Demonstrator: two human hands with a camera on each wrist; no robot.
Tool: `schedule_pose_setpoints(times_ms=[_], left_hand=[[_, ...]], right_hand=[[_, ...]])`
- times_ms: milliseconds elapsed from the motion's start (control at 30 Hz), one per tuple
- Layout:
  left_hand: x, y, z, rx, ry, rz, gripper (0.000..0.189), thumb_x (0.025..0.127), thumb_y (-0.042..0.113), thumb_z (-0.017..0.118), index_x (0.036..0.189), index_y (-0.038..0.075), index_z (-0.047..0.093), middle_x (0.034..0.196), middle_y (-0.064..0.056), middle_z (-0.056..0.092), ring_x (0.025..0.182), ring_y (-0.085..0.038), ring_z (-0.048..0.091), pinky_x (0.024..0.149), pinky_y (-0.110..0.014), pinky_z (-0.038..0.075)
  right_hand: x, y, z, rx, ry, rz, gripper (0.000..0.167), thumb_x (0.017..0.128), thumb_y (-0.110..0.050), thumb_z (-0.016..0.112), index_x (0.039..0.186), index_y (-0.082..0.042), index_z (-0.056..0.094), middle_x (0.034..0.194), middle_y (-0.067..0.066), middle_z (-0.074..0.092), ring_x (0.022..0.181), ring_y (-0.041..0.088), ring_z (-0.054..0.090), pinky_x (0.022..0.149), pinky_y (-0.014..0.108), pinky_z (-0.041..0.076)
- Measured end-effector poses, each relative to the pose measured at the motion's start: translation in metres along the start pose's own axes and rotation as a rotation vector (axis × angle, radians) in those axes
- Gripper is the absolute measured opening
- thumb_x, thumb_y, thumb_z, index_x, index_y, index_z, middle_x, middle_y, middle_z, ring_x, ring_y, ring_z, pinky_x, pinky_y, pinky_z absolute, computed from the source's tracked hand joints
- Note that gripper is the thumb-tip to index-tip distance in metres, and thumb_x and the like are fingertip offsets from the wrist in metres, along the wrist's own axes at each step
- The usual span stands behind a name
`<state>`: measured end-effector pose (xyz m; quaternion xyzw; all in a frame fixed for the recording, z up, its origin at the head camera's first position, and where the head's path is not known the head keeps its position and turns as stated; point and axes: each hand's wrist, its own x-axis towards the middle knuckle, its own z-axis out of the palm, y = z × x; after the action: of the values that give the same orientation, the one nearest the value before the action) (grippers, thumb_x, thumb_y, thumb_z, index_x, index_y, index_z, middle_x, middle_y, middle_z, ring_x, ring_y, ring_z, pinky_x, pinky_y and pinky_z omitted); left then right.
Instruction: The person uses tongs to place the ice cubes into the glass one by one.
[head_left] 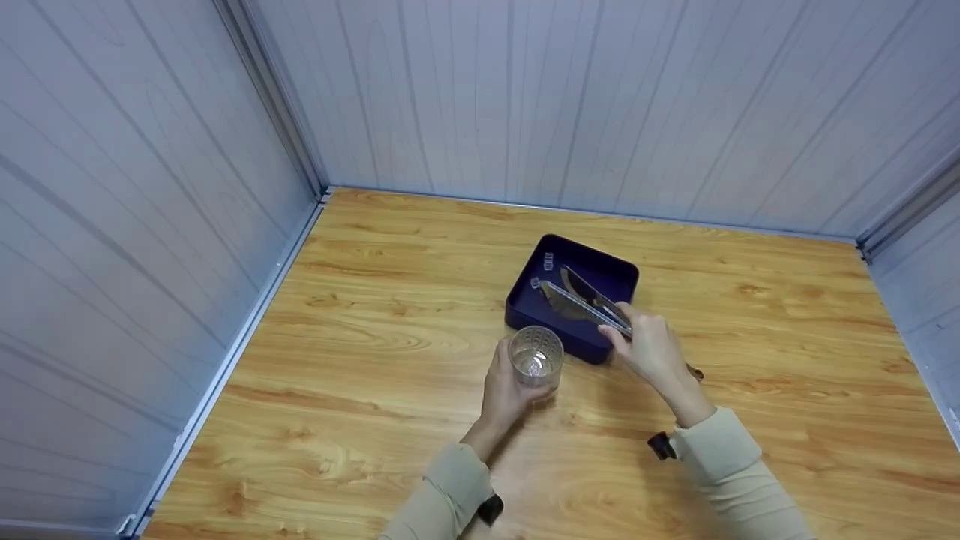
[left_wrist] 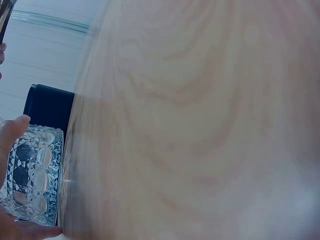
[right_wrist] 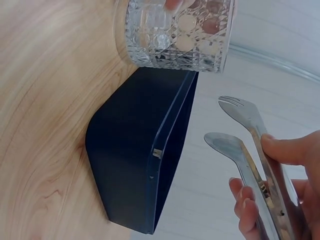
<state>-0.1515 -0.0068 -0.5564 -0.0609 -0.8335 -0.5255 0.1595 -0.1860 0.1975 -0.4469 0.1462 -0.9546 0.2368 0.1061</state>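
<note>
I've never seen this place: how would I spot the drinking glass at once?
On the wood-grain table sits an open dark blue tray. By its near side, the left hand holds the glass. Unlike the opaque tray and the metal tongs in the right hand, it is clear and round, with a faceted pattern around its side.

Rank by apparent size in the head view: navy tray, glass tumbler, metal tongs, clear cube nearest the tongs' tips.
1. Navy tray
2. Glass tumbler and metal tongs, unranked: tongs look longer, tumbler broader
3. Clear cube
</note>
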Motion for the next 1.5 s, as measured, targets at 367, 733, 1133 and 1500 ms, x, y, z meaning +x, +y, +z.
schedule_pose_setpoints(times_ms=[367, 733, 1133, 1500], left_hand=[[-0.002, -0.001, -0.001, -0.001, 0.001, 0.004, 0.090, 0.048, 0.020, 0.085, 0.122, 0.009, 0.036, 0.116, -0.008, 0.051, 0.108, -0.023, 0.049, 0.093, -0.034, 0.040], [0.000, -0.001, 0.000, -0.007, -0.001, -0.002, 0.089, 0.048, 0.021, 0.085, 0.122, 0.009, 0.037, 0.115, -0.007, 0.051, 0.107, -0.022, 0.050, 0.093, -0.034, 0.040], [0.000, 0.000, -0.001, 0.006, 0.001, 0.011, 0.089, 0.049, 0.024, 0.085, 0.122, 0.009, 0.036, 0.114, -0.007, 0.051, 0.106, -0.021, 0.050, 0.092, -0.033, 0.041], [0.001, 0.000, 0.000, 0.006, -0.001, -0.001, 0.088, 0.049, 0.023, 0.085, 0.121, 0.009, 0.037, 0.115, -0.007, 0.051, 0.107, -0.022, 0.050, 0.093, -0.034, 0.040]], right_hand=[[0.017, 0.000, 0.014, -0.113, -0.017, 0.013, 0.047, 0.082, -0.027, 0.062, 0.114, 0.007, 0.055, 0.086, 0.028, 0.061, 0.052, 0.032, 0.055, 0.047, 0.043, 0.047], [0.035, 0.002, 0.027, -0.129, -0.014, 0.004, 0.042, 0.080, -0.025, 0.064, 0.107, 0.006, 0.059, 0.086, 0.028, 0.060, 0.074, 0.043, 0.057, 0.060, 0.052, 0.047], [0.047, 0.007, 0.039, -0.181, -0.026, 0.067, 0.032, 0.077, -0.027, 0.066, 0.096, -0.001, 0.063, 0.081, 0.026, 0.061, 0.069, 0.044, 0.057, 0.052, 0.052, 0.045], [0.054, 0.010, 0.046, -0.186, -0.080, 0.102, 0.028, 0.078, -0.024, 0.065, 0.095, -0.001, 0.064, 0.085, 0.026, 0.061, 0.074, 0.044, 0.057, 0.055, 0.052, 0.046]])
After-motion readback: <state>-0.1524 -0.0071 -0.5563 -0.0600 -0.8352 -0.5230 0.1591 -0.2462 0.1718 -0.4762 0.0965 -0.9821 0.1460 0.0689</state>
